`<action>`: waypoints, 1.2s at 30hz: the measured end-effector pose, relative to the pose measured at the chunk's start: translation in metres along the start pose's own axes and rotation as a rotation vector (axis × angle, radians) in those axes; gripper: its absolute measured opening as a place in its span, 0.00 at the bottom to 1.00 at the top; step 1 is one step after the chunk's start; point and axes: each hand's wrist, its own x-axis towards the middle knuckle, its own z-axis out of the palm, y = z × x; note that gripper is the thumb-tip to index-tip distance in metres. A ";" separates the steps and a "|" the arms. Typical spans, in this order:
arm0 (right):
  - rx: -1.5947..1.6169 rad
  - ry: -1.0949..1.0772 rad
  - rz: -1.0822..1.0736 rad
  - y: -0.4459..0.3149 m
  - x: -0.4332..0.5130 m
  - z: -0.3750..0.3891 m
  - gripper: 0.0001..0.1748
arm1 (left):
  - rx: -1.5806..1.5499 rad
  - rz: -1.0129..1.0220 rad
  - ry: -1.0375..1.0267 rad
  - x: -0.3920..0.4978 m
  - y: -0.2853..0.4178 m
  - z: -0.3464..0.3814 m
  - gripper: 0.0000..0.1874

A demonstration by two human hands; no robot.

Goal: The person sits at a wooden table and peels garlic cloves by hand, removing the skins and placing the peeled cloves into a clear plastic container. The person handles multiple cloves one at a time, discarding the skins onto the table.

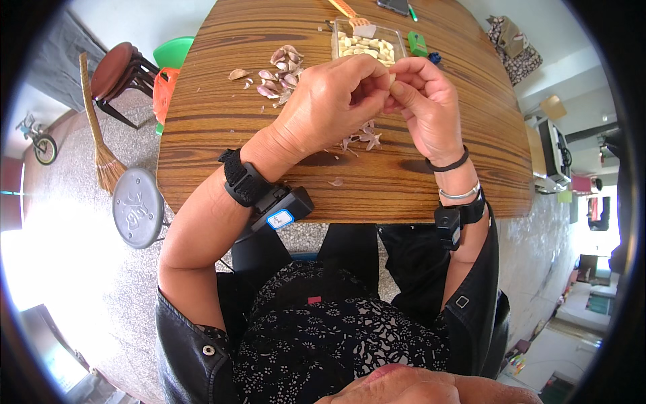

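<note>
My left hand [333,101] and my right hand [429,101] meet above the wooden table [454,187], their fingertips together on a small pale garlic clove [392,79]. Just beyond them lies a clear plastic container [398,38] with many peeled garlic cloves [361,46]; an orange-handled tool [348,10] with a pale flat end rests on it. Unpeeled purple-skinned garlic cloves [272,83] and part of a garlic bulb [286,54] lie to the left of my left hand. Papery garlic skins [369,139] are scattered below my hands.
A small green box [417,44], a dark blue object [434,58], a green pen [413,13] and a phone [393,6] lie on the table's far side. An orange-red plastic bag [164,93], stacked stools [113,70], a broom [96,131] and a grey stool [137,208] stand left.
</note>
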 end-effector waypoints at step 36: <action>0.108 0.020 0.072 0.001 0.001 -0.004 0.08 | 0.033 -0.056 0.054 0.003 -0.004 -0.002 0.07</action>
